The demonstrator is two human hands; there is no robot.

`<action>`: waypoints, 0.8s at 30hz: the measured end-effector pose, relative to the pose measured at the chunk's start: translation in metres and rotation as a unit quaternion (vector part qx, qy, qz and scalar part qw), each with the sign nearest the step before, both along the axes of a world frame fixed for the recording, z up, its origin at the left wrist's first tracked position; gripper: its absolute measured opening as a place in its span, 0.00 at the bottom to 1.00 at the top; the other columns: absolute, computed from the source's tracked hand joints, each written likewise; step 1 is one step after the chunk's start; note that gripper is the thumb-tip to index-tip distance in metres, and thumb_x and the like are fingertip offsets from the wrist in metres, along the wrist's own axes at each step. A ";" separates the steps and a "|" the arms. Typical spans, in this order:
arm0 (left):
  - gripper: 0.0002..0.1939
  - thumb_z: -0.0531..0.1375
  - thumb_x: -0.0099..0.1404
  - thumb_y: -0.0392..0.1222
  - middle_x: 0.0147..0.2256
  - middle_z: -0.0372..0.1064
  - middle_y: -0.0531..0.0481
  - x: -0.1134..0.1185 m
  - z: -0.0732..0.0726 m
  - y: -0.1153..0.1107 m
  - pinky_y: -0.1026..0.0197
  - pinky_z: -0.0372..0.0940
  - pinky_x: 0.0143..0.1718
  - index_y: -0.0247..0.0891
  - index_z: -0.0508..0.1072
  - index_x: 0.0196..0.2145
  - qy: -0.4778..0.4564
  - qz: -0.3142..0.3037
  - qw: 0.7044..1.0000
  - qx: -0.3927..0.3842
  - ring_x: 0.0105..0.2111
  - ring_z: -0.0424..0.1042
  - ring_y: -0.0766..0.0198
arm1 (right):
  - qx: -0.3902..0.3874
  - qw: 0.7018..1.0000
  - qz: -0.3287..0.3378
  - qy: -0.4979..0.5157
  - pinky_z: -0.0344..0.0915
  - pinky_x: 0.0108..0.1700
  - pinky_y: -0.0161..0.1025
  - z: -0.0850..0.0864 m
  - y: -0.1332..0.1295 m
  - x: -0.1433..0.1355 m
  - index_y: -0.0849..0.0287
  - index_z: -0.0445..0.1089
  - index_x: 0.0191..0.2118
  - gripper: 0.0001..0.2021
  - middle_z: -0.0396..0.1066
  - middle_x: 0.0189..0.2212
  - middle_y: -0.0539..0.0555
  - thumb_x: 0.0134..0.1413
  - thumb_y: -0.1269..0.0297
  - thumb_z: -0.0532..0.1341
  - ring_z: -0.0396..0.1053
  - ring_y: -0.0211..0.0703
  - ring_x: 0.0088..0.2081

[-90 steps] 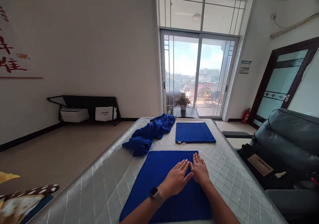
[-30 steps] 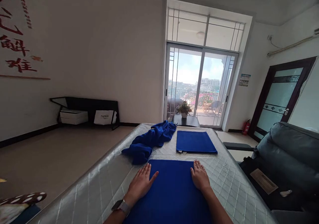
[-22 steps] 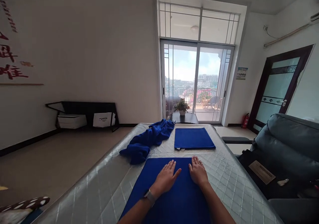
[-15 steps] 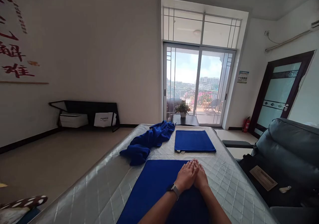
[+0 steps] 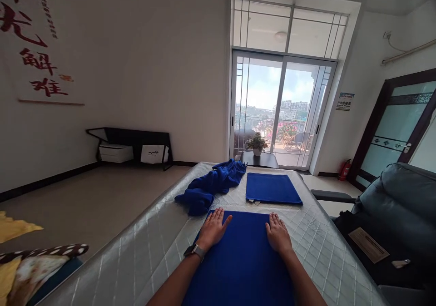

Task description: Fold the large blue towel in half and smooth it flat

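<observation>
Lying beneath both hands (image 5: 245,231): blue cloth (image 5: 241,260).

A potted plant (image 5: 257,144) stands on a chair (image 5: 260,160).

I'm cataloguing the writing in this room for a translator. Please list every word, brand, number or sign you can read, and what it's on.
"解" and "难": large red characters, wall scroll; those above are cut off or unclear, the small column too small.
White bag: dark print, too small.
Wall sign: too small.
Brown card on the armchair: too small.
Tags on the folded blue cloth: nothing legible.
</observation>
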State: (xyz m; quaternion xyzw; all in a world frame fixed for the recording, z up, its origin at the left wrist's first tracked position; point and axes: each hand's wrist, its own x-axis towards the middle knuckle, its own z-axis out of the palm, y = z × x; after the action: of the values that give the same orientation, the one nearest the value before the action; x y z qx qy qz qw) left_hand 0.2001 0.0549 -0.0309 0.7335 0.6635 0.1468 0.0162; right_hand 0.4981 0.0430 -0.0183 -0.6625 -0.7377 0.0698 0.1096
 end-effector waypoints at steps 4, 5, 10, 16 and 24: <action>0.47 0.35 0.74 0.68 0.72 0.52 0.32 -0.027 -0.004 -0.003 0.43 0.50 0.72 0.27 0.57 0.72 -0.012 0.036 0.999 0.002 0.73 0.51 0.47 | -0.004 1.000 -0.005 -0.006 0.36 0.75 0.45 -0.001 0.001 0.000 0.68 0.46 0.76 0.33 0.43 0.76 0.58 0.72 0.57 0.41 0.38 0.45 0.76; 0.47 0.35 0.74 0.69 0.72 0.52 0.32 -0.028 -0.005 -0.004 0.44 0.50 0.72 0.28 0.57 0.72 -0.015 0.040 0.999 0.007 0.73 0.51 0.47 | -0.005 1.000 -0.006 -0.007 0.36 0.75 0.45 -0.001 0.001 0.000 0.68 0.46 0.76 0.33 0.43 0.76 0.58 0.72 0.56 0.40 0.38 0.45 0.76; 0.48 0.35 0.73 0.70 0.72 0.53 0.31 -0.024 -0.005 -0.006 0.46 0.49 0.72 0.27 0.58 0.71 -0.015 0.046 0.999 0.025 0.73 0.52 0.47 | -0.010 1.000 -0.007 -0.025 0.36 0.74 0.45 0.002 0.002 -0.001 0.69 0.45 0.76 0.34 0.43 0.76 0.59 0.73 0.56 0.40 0.38 0.45 0.76; 0.46 0.35 0.74 0.67 0.72 0.54 0.31 -0.024 -0.006 -0.007 0.47 0.49 0.72 0.26 0.60 0.70 -0.006 0.045 0.998 0.031 0.73 0.53 0.47 | -0.026 0.999 -0.007 -0.030 0.36 0.74 0.45 0.010 -0.004 -0.005 0.67 0.44 0.76 0.33 0.40 0.76 0.58 0.73 0.56 0.40 0.37 0.45 0.76; 0.45 0.35 0.74 0.66 0.71 0.57 0.31 -0.025 -0.009 -0.007 0.45 0.50 0.71 0.28 0.61 0.70 0.001 0.036 0.998 0.046 0.72 0.54 0.46 | -0.014 0.999 -0.019 -0.030 0.34 0.75 0.43 0.023 -0.017 -0.009 0.70 0.47 0.76 0.34 0.40 0.76 0.59 0.72 0.57 0.42 0.37 0.45 0.76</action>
State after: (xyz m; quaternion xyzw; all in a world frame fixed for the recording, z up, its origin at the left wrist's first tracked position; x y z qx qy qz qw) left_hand 0.1756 0.0479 -0.0401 0.7096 0.6816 0.1772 -0.0238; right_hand 0.4892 0.0260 0.0052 -0.6796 -0.7269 0.0579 0.0794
